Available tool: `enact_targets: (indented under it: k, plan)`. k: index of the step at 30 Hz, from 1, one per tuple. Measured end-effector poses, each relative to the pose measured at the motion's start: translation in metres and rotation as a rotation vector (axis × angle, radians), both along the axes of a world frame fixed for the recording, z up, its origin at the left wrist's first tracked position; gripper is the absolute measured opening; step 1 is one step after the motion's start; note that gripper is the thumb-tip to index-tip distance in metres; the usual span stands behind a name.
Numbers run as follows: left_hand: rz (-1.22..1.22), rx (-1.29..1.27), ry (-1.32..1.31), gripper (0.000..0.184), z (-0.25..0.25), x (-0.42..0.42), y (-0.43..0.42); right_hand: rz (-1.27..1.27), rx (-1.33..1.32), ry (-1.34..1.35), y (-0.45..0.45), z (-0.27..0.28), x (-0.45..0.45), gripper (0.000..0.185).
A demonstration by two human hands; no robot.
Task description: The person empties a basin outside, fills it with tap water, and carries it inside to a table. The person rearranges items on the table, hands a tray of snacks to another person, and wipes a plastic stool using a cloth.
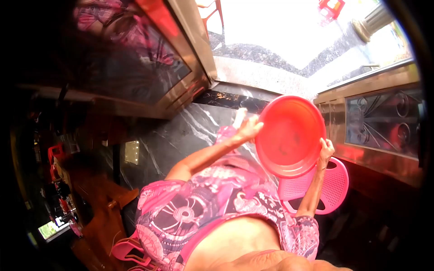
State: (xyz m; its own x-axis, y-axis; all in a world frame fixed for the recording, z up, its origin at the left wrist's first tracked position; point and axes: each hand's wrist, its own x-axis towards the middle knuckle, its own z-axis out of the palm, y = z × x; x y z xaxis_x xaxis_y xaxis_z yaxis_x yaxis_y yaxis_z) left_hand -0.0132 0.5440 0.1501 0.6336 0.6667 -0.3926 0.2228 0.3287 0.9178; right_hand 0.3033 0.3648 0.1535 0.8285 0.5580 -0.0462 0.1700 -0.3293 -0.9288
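A round red plastic basin (289,135) is held up in front of my body, its inside turned toward me. My left hand (250,128) is closed at the basin's left rim. On the opposite side my right hand (326,150) has its fingers wrapped over the right rim. Just behind and below the basin, near my right forearm, is a pink plastic seat (333,187) with a perforated surface and cut-out openings. Only some dark smudges show inside the basin.
A door with a metal frame (199,40) stands open at the left, and a decorated metal door panel (384,119) is at the right. A doorsill (266,81) leads to a bright outside area. Wooden furniture (97,198) stands at the lower left on the dark marble floor (181,131).
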Motion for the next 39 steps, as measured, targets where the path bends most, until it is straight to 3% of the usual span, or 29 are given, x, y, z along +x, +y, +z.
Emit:
enact_targets:
  k: [5, 6, 8, 9, 10, 12, 14, 18, 20, 22, 24, 25, 26, 29, 31, 33, 36, 39]
  plan:
    - [-0.049, 0.03, 0.09, 0.026, -0.032, -0.285, 0.086, -0.065, 0.109, 0.015, 0.065, -0.072, -0.278, 0.006]
    - [-0.035, 0.026, 0.09, 0.026, -0.05, -0.324, 0.083, -0.051, 0.106, 0.016, 0.065, -0.079, -0.318, 0.006]
    - [0.031, 0.291, 0.068, 0.019, -0.095, -0.37, 0.071, -0.031, 0.092, -0.014, 0.065, -0.08, -0.378, 0.006]
    - [0.06, 0.126, 0.045, 0.019, -0.092, -0.384, 0.066, -0.009, 0.102, 0.002, 0.065, -0.088, -0.388, 0.006]
    - [0.057, 0.125, 0.047, 0.019, -0.095, -0.387, 0.068, -0.012, 0.101, 0.003, 0.064, -0.103, -0.387, 0.006]
    - [-0.001, 0.022, -0.006, 0.02, -0.097, -0.371, 0.074, -0.017, 0.054, -0.05, 0.066, -0.119, -0.361, 0.006]
    - [-0.003, 0.081, 0.012, 0.02, -0.086, -0.337, 0.061, -0.036, 0.073, 0.01, 0.049, -0.098, -0.329, 0.006]
    - [-0.056, 0.135, 0.068, 0.02, -0.135, -0.278, 0.082, -0.063, 0.134, 0.158, 0.073, -0.133, -0.277, 0.007]
    - [-0.048, -0.084, 0.023, 0.021, -0.137, -0.273, 0.074, -0.047, 0.096, 0.109, 0.079, -0.141, -0.26, 0.008]
    - [-0.147, -0.114, 0.059, 0.023, -0.152, -0.235, 0.09, -0.041, 0.055, 0.072, 0.091, -0.164, -0.216, 0.009]
    - [-0.113, -0.229, 0.054, 0.028, -0.135, -0.186, 0.093, 0.008, 0.047, 0.042, 0.105, -0.156, -0.16, 0.007]
    - [-0.01, 0.055, 0.129, 0.03, -0.2, -0.161, 0.087, 0.033, 0.043, 0.027, 0.106, -0.158, -0.145, 0.007]
    - [-0.009, 0.052, 0.126, 0.03, -0.206, -0.159, 0.085, 0.034, 0.04, 0.025, 0.104, -0.168, -0.143, 0.007]
    - [0.031, 0.097, 0.134, 0.03, -0.159, -0.22, 0.07, 0.06, 0.072, 0.031, 0.091, -0.13, -0.196, 0.006]
    - [0.014, 0.017, 0.119, 0.029, -0.101, -0.256, 0.092, 0.074, 0.067, 0.04, 0.11, -0.1, -0.226, 0.006]
    - [0.05, -0.019, 0.053, 0.027, -0.067, -0.199, 0.134, 0.062, 0.066, 0.065, 0.152, -0.074, -0.171, 0.004]
    - [0.076, -0.004, 0.055, 0.027, -0.024, -0.039, 0.226, 0.064, 0.1, 0.145, 0.245, -0.027, -0.015, 0.006]
    - [0.009, 0.024, 0.065, 0.024, 0.013, 0.032, 0.32, -0.007, 0.077, 0.145, 0.314, 0.001, 0.052, 0.003]
